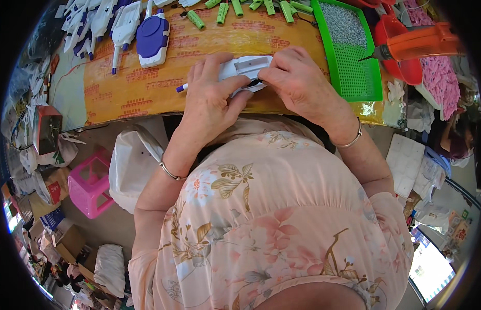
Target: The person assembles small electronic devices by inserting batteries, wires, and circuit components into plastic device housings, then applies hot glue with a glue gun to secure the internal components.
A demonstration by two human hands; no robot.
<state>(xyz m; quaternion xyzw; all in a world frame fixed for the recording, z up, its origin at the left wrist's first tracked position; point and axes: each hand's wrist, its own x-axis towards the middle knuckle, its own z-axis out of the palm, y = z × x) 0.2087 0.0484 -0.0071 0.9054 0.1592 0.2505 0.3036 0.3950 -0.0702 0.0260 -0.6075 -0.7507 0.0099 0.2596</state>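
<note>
At the front of the table both of my hands are on a white plastic housing (246,65) with an open rectangular recess facing up. My left hand (209,93) grips its left side, thumb along the near edge. A thin white stem with a purple tip (180,89) sticks out to the left of that hand. The fingers of my right hand (297,77) are closed at the housing's right end, by a small black piece (256,81) at the near edge. What those fingertips pinch is mostly hidden.
White housings (126,26) and a purple-and-white unit (153,40) lie at the back left. Several green battery-like cylinders (222,13) lie behind. A green tray (376,77) holds small metal parts. An orange power screwdriver (421,42) points in over a red bin (413,75) at right.
</note>
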